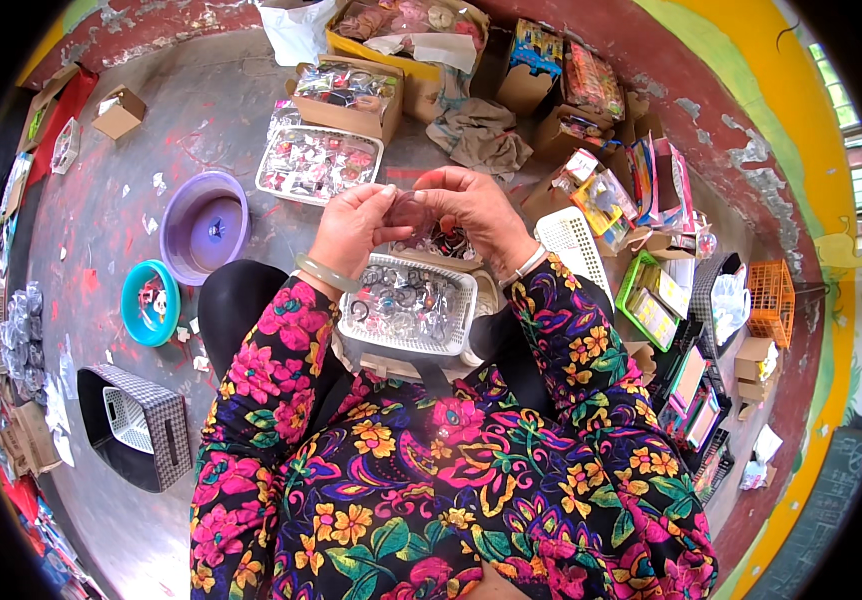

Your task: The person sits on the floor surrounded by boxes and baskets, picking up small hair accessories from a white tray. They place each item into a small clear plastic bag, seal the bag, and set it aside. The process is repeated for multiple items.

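My left hand (361, 222) and my right hand (481, 212) meet above my lap, fingertips pinched. Between them is a small see-through plastic piece (408, 213), which looks like a thin bag; its exact kind is hard to make out. Right below stands a white plastic basket (471, 310) filled with small clear packets and dark ring-shaped items. Just behind it, partly covered by my hands, a cardboard box (441, 262) holds small red and dark pieces.
Beyond my hands sits a white basket (269, 190) of packaged trinkets, near cardboard boxes (351, 118). To the left are a purple basin (173, 235), a teal basin (131, 300) and a checked bin (169, 440). A green basket (631, 280) and an orange crate (771, 300) stand right.
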`<action>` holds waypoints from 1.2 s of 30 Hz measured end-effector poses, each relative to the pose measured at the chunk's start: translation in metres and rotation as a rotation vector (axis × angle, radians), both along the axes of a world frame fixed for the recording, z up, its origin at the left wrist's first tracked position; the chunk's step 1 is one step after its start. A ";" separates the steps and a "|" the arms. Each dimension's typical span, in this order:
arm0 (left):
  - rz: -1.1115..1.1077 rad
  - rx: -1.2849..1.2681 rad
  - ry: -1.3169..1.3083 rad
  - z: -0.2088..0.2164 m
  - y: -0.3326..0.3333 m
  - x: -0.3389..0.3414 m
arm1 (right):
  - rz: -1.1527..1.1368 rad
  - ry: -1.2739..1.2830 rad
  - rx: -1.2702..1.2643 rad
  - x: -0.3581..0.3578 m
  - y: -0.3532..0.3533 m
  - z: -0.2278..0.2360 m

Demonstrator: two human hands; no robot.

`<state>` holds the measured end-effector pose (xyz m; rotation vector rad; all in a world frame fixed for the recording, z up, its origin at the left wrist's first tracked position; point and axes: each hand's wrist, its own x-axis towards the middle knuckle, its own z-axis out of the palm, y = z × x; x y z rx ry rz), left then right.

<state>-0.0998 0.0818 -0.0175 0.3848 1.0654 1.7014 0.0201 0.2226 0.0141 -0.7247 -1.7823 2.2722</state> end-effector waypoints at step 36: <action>0.043 0.032 -0.189 -0.006 0.002 0.000 | -0.071 0.046 0.043 -0.002 -0.005 -0.008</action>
